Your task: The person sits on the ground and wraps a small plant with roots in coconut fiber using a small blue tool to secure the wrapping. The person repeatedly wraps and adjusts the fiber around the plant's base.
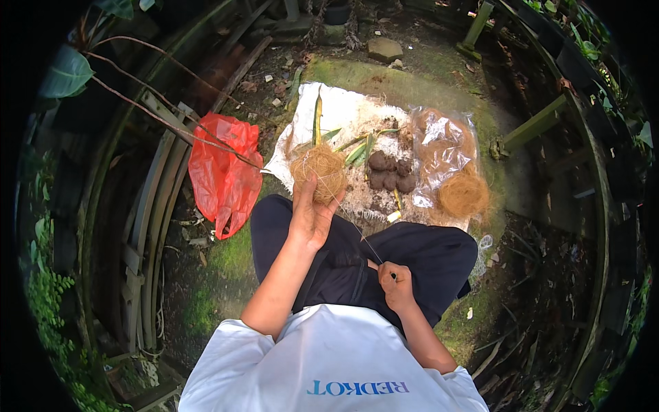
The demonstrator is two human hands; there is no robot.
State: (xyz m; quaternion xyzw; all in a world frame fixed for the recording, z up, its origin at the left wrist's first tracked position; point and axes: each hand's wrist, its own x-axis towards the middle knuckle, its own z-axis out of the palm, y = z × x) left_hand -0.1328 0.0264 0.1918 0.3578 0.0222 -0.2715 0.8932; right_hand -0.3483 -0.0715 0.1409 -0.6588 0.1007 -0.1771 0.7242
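My left hand (312,219) grips a round ball of brown coconut fibre (320,172) from below and behind. Pale thread is wound around the ball, and a variegated leaf (317,121) rises from its top. A taut length of thread (363,238) runs from the ball down to my right hand (395,283). That hand is closed around the thread near my right thigh; a small dark thing shows in its fist, too small to name. Beyond the ball, cut variegated leaves (358,152) lie on a white woven sack (381,108).
Several dark soil balls (390,175) sit on the sack. To their right lie a clear plastic bag of fibre (445,136) and a loose fibre clump (463,194). A red plastic bag (225,165) is at left, below thin bare stems (170,121). Tangled white string (481,256) rests by my right knee.
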